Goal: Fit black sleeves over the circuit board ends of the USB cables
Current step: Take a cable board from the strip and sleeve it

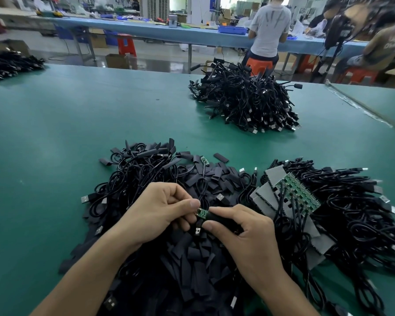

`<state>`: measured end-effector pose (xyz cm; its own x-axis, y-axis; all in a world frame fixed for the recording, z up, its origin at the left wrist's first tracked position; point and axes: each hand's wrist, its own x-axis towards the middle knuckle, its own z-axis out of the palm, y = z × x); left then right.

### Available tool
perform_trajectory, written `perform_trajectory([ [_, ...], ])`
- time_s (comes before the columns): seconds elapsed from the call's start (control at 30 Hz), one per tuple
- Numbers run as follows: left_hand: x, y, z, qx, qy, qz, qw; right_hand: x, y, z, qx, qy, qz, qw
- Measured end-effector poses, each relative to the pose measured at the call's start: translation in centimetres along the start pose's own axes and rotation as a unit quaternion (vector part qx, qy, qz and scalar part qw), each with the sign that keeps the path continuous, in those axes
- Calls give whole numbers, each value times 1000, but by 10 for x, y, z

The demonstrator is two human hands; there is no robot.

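Sleeve [217, 219] (one) against one circuit board [202, 212]

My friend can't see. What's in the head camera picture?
The left hand pinches a green board while the right hand holds a black sleeve at its end, over a heap of sleeves and cables on a green table.

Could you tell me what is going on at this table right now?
A person at a green table is fitting a black sleeve onto a small circuit board at a cable's end. The left hand pinches the board and the right hand holds the sleeve, whose mouth meets the board's end; most of the board is bare. Loose sleeves lie beneath the hands, and a heap of cables lies farther back.
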<state>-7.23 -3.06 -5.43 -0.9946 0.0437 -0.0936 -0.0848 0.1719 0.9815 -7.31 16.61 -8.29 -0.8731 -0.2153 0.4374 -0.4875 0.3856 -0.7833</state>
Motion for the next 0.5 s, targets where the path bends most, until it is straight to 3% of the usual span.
perform_trajectory([
  [0.5,0,1,3,-11,8,15,1000,0,-2,-2,-5,-9,13,1000],
])
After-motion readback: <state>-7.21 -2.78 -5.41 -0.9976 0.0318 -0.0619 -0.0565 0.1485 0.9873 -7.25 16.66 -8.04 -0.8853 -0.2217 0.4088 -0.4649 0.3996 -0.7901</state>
